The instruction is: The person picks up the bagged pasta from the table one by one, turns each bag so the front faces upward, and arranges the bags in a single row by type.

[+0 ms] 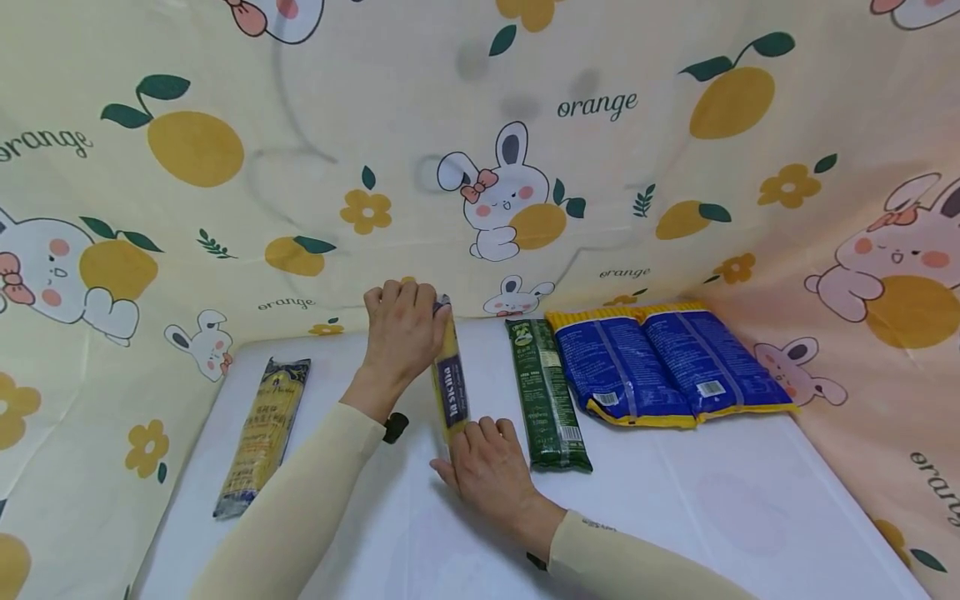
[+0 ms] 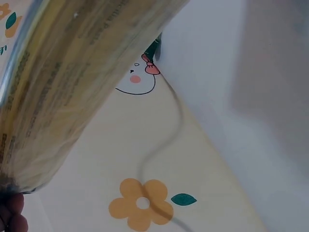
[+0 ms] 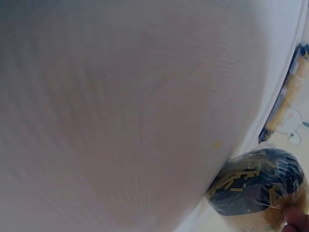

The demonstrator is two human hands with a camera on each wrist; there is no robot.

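Between both hands in the head view is a clear packet of spaghetti (image 1: 452, 392) with a dark blue label, turned edge-on. My left hand (image 1: 405, 329) grips its far end, the fingers curled over the top. At the near end my right hand (image 1: 491, 467) holds the packet, its thumb pointing left. The left wrist view shows the spaghetti packet (image 2: 63, 87) close up, with fingertips (image 2: 13, 217) at its lower end. In the right wrist view the packet's end (image 3: 251, 186) appears beside a fingertip (image 3: 295, 217). Palms and most contact points are hidden.
Another spaghetti packet (image 1: 262, 437) lies at the left of the white table (image 1: 750, 508). Right of my hands lies a green packet (image 1: 547, 396), with two joined blue-and-yellow packets (image 1: 630, 367) beside it. A patterned cloth (image 1: 420, 108) hangs behind and at the sides.
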